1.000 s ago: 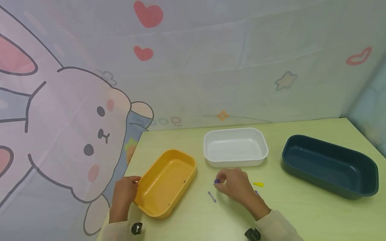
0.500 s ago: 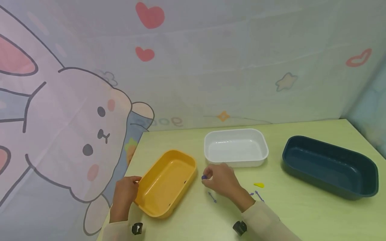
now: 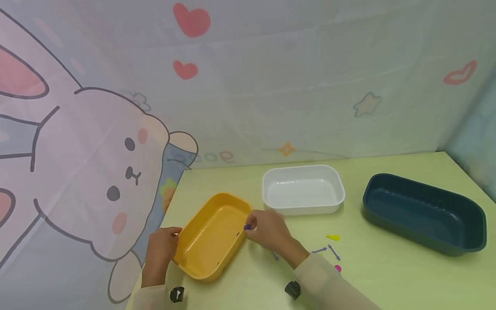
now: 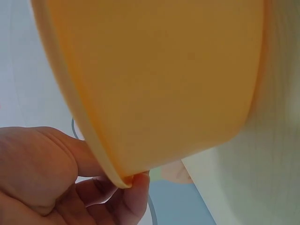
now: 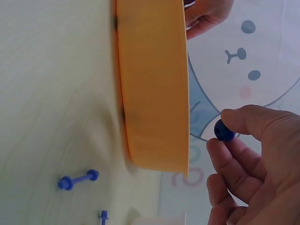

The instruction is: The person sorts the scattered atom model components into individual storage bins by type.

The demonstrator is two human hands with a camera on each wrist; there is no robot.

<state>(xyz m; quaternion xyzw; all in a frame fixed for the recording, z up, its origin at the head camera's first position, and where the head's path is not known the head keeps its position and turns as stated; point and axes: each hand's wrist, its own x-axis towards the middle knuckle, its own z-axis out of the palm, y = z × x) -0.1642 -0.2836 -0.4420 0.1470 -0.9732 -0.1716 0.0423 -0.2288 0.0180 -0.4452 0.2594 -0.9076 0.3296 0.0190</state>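
Observation:
In the head view my left hand (image 3: 159, 249) pinches the outer long rim of the yellow tub (image 3: 211, 237); its thumb and fingers clasp that rim in the left wrist view. My right hand (image 3: 270, 229) is at the tub's opposite rim. Between its thumb and index finger it pinches a small purple ball (image 5: 224, 131) with a hole in it, held close above the rim. A purple rod with knobbed ends (image 5: 78, 179) lies on the table below, partly hidden by the right hand in the head view. Two small dark spots mark the tub's near wall; I cannot tell what they are.
Further right lie two more purple rods (image 3: 334, 252), a yellow drop-shaped piece (image 3: 333, 237) and a magenta piece (image 3: 338, 268) partly behind the right sleeve. A white tub (image 3: 303, 193) stands at the back, and a dark teal tub (image 3: 422, 215) at the right.
My right hand has travelled left with the purple ball, from in front of the white tub to the yellow tub's rim. The left hand has stayed on the tub, which has not moved.

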